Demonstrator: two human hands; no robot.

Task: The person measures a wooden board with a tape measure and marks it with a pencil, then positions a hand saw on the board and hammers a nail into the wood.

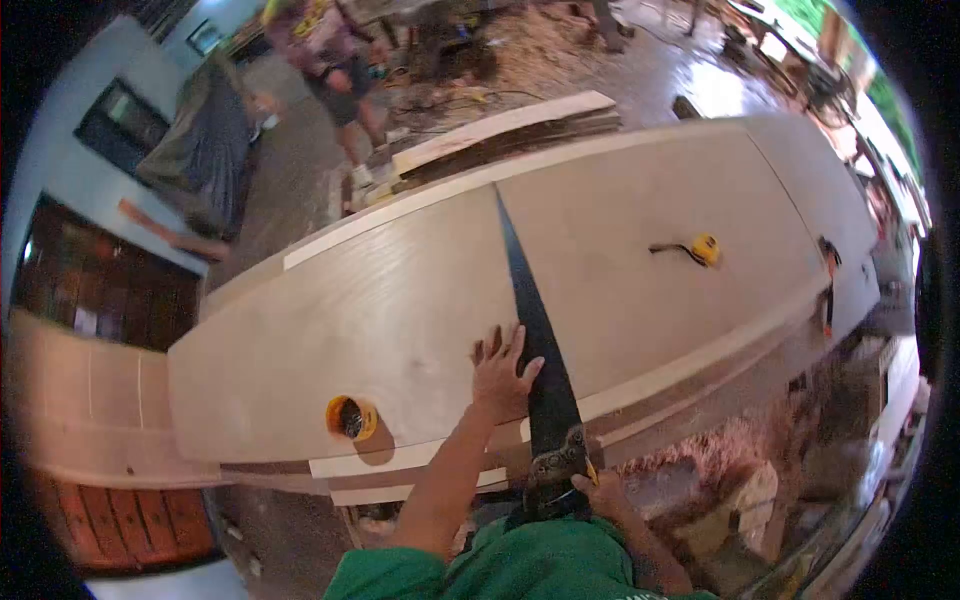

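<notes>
Handsaw with long black tapered blade and dark handle [540,345] lies across the long pale wood-panel bench [660,325] — handle at the near edge, narrow tip pointing far, about mid-length of the bench. Bare right hand [603,494] is closed on the handle; part of the grip is hidden, so can't tell how every finger sits. Bare left hand [503,383] is open, palm down on the bench just left of the blade, fingers spread toward the far side, thumb at the blade's edge. Hands are apart, left one farther out. Wearer's green short-sleeved shirt [540,565] shows at the near edge.

On the bench: round yellow tub with dark contents [366,419], near left — contents too small to make out. Yellow tape measure with black strap [706,249] sits right of the blade, well apart from both hands. Black-and-orange hand tool [829,262] lies at the right end, type unclear.

Pale narrow wood strips [385,459] run along the near edge, left of the saw. Beyond the far edge, a long pale plank [505,129]; farther out, a brown heap of shavings [548,45]. Another person in dark shorts [340,98] stands far left.
</notes>
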